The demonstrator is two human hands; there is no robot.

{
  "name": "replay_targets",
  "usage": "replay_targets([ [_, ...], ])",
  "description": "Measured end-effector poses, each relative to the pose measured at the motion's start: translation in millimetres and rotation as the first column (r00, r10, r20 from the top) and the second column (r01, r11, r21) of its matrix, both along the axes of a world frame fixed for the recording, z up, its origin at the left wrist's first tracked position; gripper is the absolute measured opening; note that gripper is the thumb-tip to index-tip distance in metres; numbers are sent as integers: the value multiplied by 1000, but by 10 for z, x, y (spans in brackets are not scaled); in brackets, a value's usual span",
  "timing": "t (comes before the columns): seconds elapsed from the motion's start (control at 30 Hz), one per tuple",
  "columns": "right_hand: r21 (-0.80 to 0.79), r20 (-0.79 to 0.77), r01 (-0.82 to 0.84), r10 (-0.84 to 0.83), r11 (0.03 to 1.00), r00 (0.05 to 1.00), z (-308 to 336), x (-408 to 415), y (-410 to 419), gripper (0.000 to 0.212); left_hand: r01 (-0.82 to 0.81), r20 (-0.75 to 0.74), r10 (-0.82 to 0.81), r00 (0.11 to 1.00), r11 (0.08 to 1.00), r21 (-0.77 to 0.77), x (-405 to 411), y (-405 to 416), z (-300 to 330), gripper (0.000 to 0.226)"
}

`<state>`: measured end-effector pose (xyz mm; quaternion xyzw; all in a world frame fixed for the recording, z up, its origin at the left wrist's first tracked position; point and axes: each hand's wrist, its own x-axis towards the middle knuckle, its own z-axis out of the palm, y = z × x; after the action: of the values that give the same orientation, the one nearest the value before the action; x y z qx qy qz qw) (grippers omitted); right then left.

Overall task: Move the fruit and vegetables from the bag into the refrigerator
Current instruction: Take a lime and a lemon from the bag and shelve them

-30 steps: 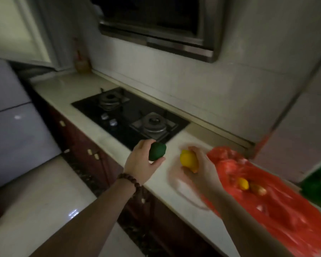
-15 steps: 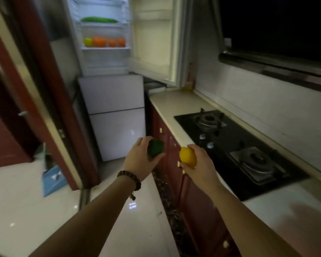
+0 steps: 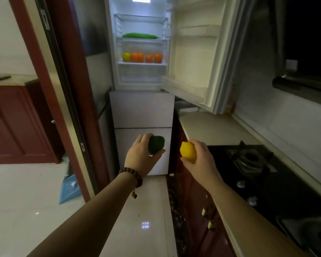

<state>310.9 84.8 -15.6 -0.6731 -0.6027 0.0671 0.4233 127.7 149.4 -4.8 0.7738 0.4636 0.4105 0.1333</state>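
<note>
My left hand (image 3: 140, 155) grips a dark green fruit (image 3: 156, 145), held out in front of the refrigerator's lower drawers. My right hand (image 3: 200, 159) holds a yellow lemon (image 3: 188, 151) beside the counter's edge. The refrigerator (image 3: 141, 108) stands straight ahead with its upper door (image 3: 198, 58) swung open to the right. On a middle shelf lies a long green cucumber (image 3: 139, 36). One shelf lower sit a yellow-green fruit (image 3: 126, 56) and several oranges (image 3: 145, 57). The bag is out of view.
A counter (image 3: 208, 127) with red cabinets below runs along the right, carrying a black gas hob (image 3: 252, 160). A red door frame (image 3: 50, 93) stands at the left. A blue dustpan (image 3: 69, 188) lies on the pale floor beside it.
The view has swung left from the counter and red bag toward the open refrigerator, which is closer now. Both hands still carry their fruit.
</note>
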Motion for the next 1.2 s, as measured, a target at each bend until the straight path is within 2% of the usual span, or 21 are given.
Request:
replay_targets([
  [0.27, -4, 33, -59, 59, 998, 998, 153, 550, 1120, 60, -74, 33, 74, 997, 997, 6, 507, 1040, 191, 55],
  [0.47, -5, 34, -97, 97, 995, 995, 294, 625, 1905, 59, -126, 43, 126, 991, 992, -14, 574, 1716, 225, 56],
  [0.77, 8, 75, -165, 164, 986, 984, 443, 350, 3239, 54, -184, 66, 183, 981, 983, 13, 320, 2979, 338, 56],
  [1.2, 63, 116, -108, 100, 992, 988, 797, -310, 5606, 56, -151, 86, 146, 985, 987, 50, -338, 5343, 763, 56],
])
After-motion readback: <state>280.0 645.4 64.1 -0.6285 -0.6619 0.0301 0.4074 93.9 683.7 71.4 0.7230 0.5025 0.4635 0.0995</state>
